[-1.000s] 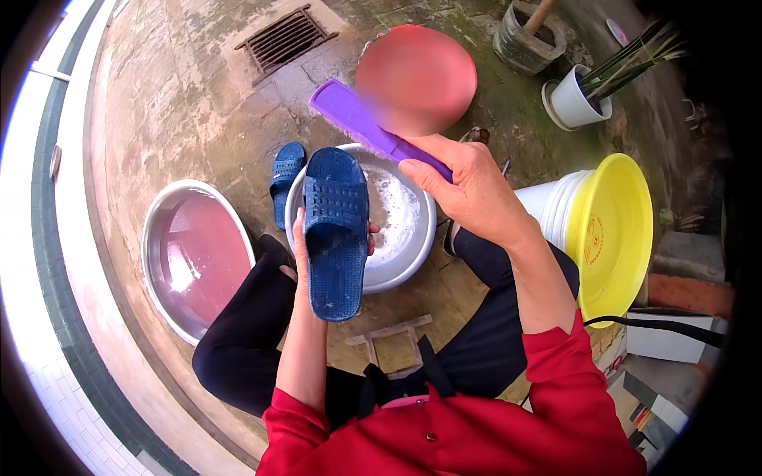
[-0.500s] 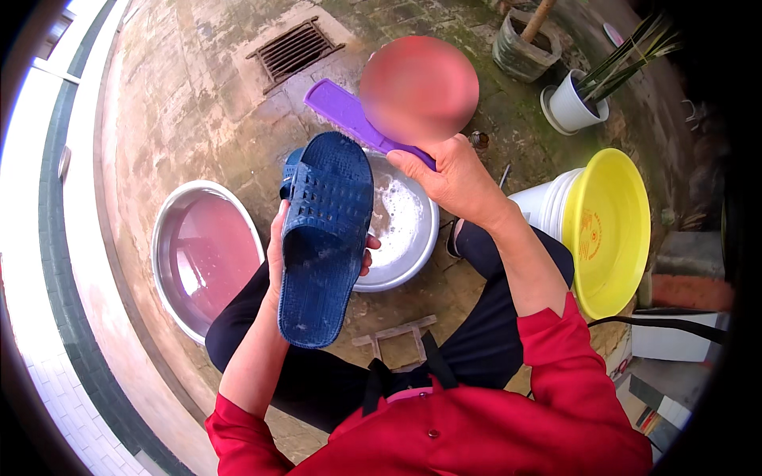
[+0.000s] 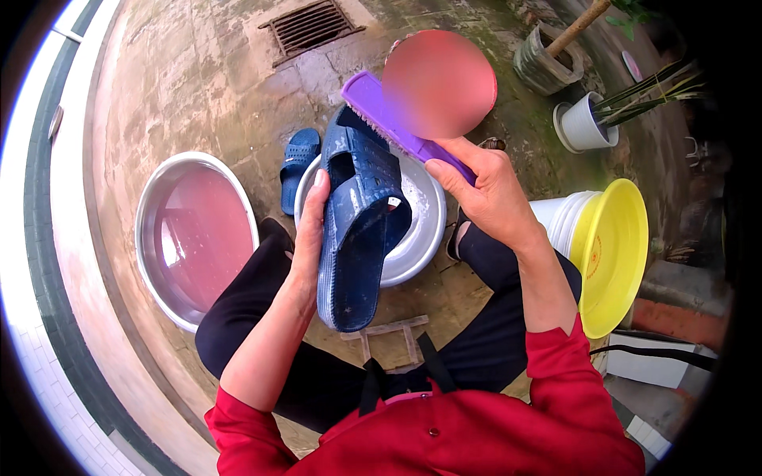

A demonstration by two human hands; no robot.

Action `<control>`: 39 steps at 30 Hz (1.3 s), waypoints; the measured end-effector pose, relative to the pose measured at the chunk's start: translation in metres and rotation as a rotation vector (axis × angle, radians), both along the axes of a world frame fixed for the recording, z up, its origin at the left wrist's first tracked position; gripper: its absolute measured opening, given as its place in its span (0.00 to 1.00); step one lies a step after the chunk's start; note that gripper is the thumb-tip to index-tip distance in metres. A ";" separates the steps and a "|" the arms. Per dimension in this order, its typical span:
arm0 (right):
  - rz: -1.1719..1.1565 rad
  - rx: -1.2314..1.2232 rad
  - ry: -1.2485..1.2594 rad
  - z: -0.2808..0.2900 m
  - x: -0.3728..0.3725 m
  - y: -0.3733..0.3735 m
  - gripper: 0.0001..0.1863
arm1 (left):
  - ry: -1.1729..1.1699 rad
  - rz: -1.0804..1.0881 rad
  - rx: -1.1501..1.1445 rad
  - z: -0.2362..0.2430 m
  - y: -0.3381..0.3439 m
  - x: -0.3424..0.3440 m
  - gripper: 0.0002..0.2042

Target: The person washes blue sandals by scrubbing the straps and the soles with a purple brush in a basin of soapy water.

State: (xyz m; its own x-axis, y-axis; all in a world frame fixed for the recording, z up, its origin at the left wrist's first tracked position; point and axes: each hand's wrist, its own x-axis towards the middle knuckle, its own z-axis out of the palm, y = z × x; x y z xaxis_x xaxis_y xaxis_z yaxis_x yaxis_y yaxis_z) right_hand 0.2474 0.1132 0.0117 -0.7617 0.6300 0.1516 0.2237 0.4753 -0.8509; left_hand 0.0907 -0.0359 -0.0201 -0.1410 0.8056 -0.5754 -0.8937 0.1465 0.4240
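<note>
A blue slipper (image 3: pixel 353 230) is tilted on its side in my left hand (image 3: pixel 308 238), toe pointing away from me. My left fingers and palm press along its outer edge. My right hand (image 3: pixel 496 190) grips the handle of a purple scrub brush (image 3: pixel 381 111). The brush's bristles face the slipper's toe; whether they touch it I cannot tell. Beneath the slipper stands a metal basin (image 3: pixel 435 238) with white suds, partly hidden. A second blue slipper (image 3: pixel 299 163) lies on the ground just left of that basin.
Left of my knee stands a metal basin (image 3: pixel 147 262) of pinkish water. A blurred round red object (image 3: pixel 440 83) lies beyond the brush. At right are a yellow basin (image 3: pixel 619 262) and white buckets (image 3: pixel 559 222). Farther off are a drain grate (image 3: pixel 313 30) and potted plants (image 3: pixel 587 123).
The held slipper has rolled from sole-down view onto its side and shifted slightly right. The purple brush has come to its toe. The second slipper now shows more fully on the ground.
</note>
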 end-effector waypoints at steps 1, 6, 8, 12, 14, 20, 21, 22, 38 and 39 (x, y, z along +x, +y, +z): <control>0.014 -0.021 0.037 -0.001 -0.001 -0.002 0.23 | 0.029 -0.014 0.017 -0.002 -0.001 -0.001 0.32; 0.221 -0.157 0.066 0.007 -0.001 -0.005 0.22 | 0.148 0.018 0.009 -0.003 -0.001 -0.003 0.31; 0.259 -0.111 -0.089 0.009 0.000 -0.004 0.23 | 0.144 0.050 0.006 -0.013 -0.002 -0.007 0.31; 0.150 0.178 -0.239 0.005 0.005 0.013 0.20 | 0.189 -0.040 -0.007 -0.008 -0.006 0.005 0.31; 0.028 0.262 -0.191 0.005 0.002 0.010 0.19 | 0.326 -0.080 -0.026 -0.003 -0.004 0.011 0.29; -0.070 0.062 0.001 -0.002 0.002 0.005 0.20 | 0.384 -0.076 -0.027 -0.006 -0.001 0.005 0.27; -0.062 0.088 0.102 -0.006 0.002 0.003 0.21 | 0.390 -0.074 -0.023 -0.008 -0.001 0.003 0.27; -0.058 0.040 0.084 -0.004 0.002 0.002 0.21 | 0.401 -0.074 -0.017 -0.008 -0.002 0.002 0.26; -0.014 -0.063 0.091 0.000 -0.005 -0.009 0.23 | 0.621 -0.045 0.058 0.006 0.004 -0.010 0.42; 0.002 -0.049 0.114 0.001 -0.007 -0.013 0.23 | 0.637 -0.023 0.056 0.004 0.006 -0.010 0.42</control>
